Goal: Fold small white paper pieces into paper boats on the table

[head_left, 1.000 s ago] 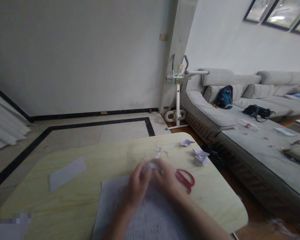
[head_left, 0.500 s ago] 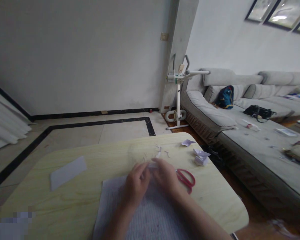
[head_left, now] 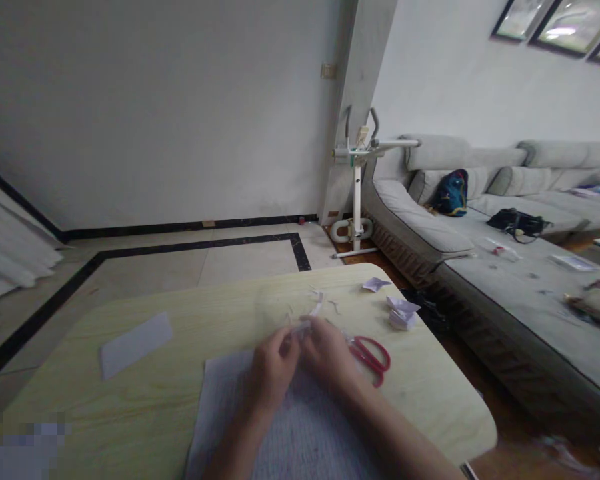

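Note:
My left hand and my right hand meet over the middle of a pale wooden table. Both pinch a small piece of white paper between their fingertips; most of it is hidden by the fingers. Beneath my hands lies a lined sheet with handwriting. Red-handled scissors lie on the table just right of my right hand.
A blank white paper rectangle lies on the table's left. Folded paper pieces and small scraps sit near the far right edge. A grey sofa with bags stands right; an exercise machine stands by the pillar.
My hands have shifted slightly toward me and left, still working the small paper. The view has barely moved.

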`<state>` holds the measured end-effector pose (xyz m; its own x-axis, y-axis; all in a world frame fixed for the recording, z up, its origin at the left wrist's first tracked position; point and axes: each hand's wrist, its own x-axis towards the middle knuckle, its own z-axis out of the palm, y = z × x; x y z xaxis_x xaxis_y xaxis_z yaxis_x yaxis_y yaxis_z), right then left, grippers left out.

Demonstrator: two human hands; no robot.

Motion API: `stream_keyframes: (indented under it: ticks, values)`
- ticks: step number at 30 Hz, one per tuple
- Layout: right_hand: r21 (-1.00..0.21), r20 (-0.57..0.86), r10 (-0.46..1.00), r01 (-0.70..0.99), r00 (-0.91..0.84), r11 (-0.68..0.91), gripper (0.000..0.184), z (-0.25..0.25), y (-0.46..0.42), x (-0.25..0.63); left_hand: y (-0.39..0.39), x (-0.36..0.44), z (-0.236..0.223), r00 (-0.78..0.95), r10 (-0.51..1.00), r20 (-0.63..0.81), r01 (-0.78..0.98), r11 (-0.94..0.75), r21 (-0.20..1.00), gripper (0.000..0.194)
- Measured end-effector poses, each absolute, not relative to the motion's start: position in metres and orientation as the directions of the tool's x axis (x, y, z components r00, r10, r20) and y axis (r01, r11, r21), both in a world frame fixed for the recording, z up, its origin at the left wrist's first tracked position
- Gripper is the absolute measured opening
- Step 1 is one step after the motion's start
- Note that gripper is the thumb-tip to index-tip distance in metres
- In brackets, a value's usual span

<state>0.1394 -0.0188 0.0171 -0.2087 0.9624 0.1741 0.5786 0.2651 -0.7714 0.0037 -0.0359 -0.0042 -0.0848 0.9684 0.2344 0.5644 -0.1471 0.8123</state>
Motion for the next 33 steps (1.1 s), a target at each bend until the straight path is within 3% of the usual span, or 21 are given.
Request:
stream_keyframes:
  ticks: [3,10,16,33]
  values:
    - [-0.778,0.178,0.959,0.565,-0.22,0.274,0.022,0.02,-0.02,0.139,-0.036,0.002,-0.003,-0.06,0.976,0.208,0.577,-0.136,0.805,0.025]
    - [-0.794,0.248,0.95,0.522,-0.189,0.311,0.037,0.015,-0.021,0.141,-0.036,0.003,-0.001,-0.029,0.976,0.215,0.589,-0.157,0.793,0.027]
    - [-0.803,0.262,0.948,0.504,-0.18,0.318,0.038,0.007,-0.019,0.143,-0.038,0.002,0.003,0.028,0.978,0.208,0.568,-0.186,0.802,0.026]
    - [-0.777,0.343,0.911,0.476,-0.23,0.413,0.042,0.013,-0.022,0.145,-0.036,0.002,-0.001,-0.078,0.967,0.241,0.574,-0.154,0.805,0.024]
